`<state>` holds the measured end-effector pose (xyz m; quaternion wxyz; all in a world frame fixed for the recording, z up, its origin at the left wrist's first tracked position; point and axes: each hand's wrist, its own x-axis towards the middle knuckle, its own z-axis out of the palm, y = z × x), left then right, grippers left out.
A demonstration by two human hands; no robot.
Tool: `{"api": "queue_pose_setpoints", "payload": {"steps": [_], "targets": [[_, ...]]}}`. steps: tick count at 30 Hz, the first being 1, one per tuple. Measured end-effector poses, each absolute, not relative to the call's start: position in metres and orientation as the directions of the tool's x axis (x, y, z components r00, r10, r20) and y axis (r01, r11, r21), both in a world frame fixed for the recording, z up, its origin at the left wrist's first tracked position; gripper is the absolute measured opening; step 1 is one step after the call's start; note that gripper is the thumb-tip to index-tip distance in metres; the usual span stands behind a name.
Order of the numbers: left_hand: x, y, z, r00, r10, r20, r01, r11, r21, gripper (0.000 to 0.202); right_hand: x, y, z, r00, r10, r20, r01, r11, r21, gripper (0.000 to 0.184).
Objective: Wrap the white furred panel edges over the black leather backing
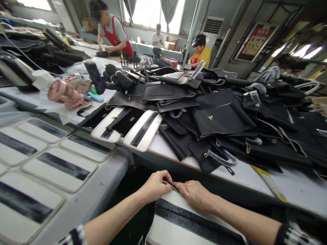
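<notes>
Two hands (155,186) (195,195), one pink fan (62,92), three other people (113,32) (158,39) (200,51).

A bag-making workshop: black bag panels (222,119) heaped on long worktables (293,187), aproned workers (113,32) behind.

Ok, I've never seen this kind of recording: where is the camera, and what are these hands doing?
There is no machine: one camera sits on a person's head and looks forward and down, so what enters from the bottom belongs to the wearer. The left hand pinches a thin dark strip at the top edge of a white rounded panel with a black stripe. The right hand lies on that edge, fingertips at the strip; whether it grips is unclear. To the left, more white striped panels lie on a grey table. Ahead, a white table bears a heap of black bag pieces with gold clasps; a small pink fan lies to its left. The people further back are other workers.
</notes>
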<state>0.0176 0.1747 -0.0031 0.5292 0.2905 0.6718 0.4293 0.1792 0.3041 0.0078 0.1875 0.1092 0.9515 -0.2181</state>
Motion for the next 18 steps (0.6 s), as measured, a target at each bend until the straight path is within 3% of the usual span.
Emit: {"api": "queue_pose_setpoints", "payload": {"steps": [4, 7, 14, 18], "targets": [[0.012, 0.168, -0.004, -0.202, 0.808, -0.554, -0.227, 0.511, 0.829, 0.032, 0.180, 0.306, 0.009, -0.908, 0.075, -0.411, 0.278, 0.843, -0.461, 0.052], [0.014, 0.164, -0.008, -0.237, 0.796, -0.557, -0.261, 0.501, 0.825, 0.029, 0.181, 0.306, 0.010, -0.906, 0.073, -0.416, 0.290, 0.824, -0.487, 0.053], [0.022, 0.166, -0.023, -0.417, 0.826, -0.378, -0.066, 0.388, 0.919, 0.013, 0.178, 0.302, 0.017, -0.893, 0.116, -0.435, 0.362, 0.757, -0.544, 0.055], [0.026, 0.166, -0.024, -0.493, 0.833, -0.252, 0.028, 0.305, 0.952, 0.008, 0.173, 0.307, 0.014, -0.899, 0.076, -0.432, 0.366, 0.673, -0.642, 0.053]]}}
